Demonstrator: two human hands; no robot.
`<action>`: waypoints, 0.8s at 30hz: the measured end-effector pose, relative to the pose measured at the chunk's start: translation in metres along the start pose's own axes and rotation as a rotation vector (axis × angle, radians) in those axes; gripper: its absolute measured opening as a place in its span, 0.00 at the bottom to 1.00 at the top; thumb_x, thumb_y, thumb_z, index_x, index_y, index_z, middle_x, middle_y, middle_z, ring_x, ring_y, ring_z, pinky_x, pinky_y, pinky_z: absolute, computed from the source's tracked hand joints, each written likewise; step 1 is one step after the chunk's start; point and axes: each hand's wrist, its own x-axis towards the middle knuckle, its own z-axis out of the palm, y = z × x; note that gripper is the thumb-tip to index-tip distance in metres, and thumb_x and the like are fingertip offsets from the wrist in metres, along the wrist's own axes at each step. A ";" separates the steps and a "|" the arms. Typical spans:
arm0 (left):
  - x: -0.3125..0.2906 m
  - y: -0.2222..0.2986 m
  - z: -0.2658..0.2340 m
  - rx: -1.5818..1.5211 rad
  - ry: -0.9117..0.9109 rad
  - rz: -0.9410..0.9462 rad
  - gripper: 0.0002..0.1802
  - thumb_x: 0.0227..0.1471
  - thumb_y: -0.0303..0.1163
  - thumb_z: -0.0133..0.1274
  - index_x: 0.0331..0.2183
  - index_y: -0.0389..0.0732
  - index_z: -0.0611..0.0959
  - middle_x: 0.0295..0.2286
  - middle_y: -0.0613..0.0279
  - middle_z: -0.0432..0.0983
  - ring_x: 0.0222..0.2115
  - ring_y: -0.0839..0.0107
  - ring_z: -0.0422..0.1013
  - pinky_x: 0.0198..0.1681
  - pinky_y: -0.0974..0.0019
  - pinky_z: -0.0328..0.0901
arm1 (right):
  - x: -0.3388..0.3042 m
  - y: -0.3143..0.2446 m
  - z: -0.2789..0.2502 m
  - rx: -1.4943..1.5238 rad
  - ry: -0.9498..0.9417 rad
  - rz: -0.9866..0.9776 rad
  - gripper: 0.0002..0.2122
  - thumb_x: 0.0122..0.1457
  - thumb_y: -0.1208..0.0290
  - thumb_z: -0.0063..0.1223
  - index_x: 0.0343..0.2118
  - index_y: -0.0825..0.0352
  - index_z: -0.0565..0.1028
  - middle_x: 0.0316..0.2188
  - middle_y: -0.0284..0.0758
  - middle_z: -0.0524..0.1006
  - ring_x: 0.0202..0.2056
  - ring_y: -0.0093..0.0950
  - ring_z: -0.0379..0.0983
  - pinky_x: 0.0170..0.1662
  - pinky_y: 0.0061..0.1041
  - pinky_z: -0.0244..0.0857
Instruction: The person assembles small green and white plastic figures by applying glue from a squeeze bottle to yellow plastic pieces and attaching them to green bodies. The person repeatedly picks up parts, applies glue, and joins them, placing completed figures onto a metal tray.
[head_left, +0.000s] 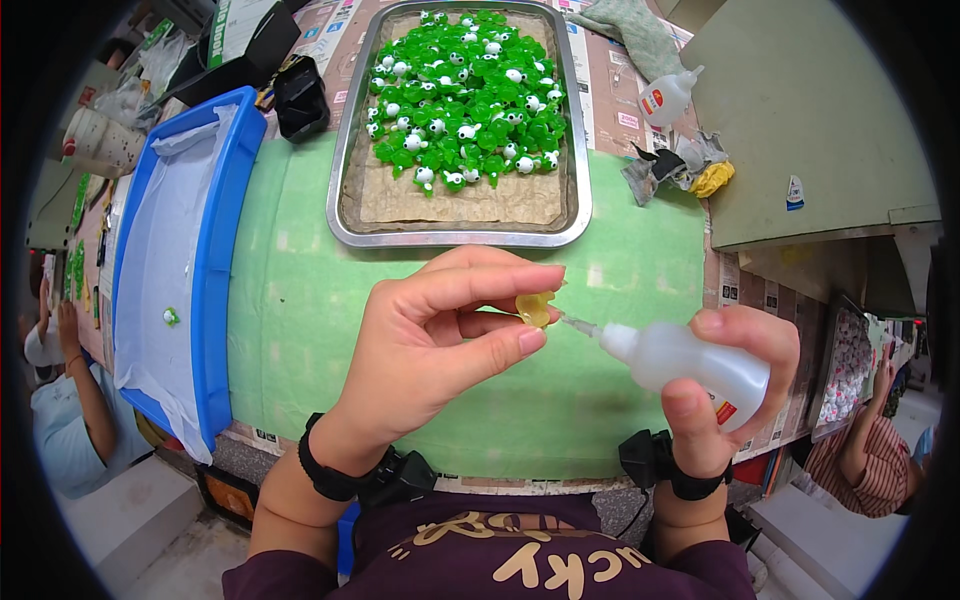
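Between the thumb and fingers of my left hand (440,320) is a small translucent yellow plastic piece (535,308). My right hand (745,375) grips a white squeeze glue bottle (665,358), tilted so its thin clear nozzle points left. The nozzle's tip is at or very near the yellow piece; whether they touch I cannot tell. Beyond my hands stands a metal tray (455,238) lined with brown paper, heaped with green translucent figures (470,100) that have small white heads with black eyes.
At the left, a blue tray (208,300) lined with white sheet holds one small green figure (171,317). A second glue bottle (670,95), crumpled scraps (680,168) and a grey cloth (630,35) lie at the back right. A grey-green cabinet (810,120) borders the right. Other people work at both sides.
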 end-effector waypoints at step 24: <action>-0.001 0.002 0.001 0.104 0.006 0.066 0.20 0.40 0.11 0.53 0.40 0.32 0.77 0.38 0.53 0.70 0.38 0.65 0.72 0.42 0.68 0.71 | -0.011 -0.008 0.002 0.166 0.229 0.222 0.25 0.44 0.61 0.64 0.40 0.69 0.66 0.32 0.34 0.69 0.29 0.23 0.67 0.31 0.19 0.64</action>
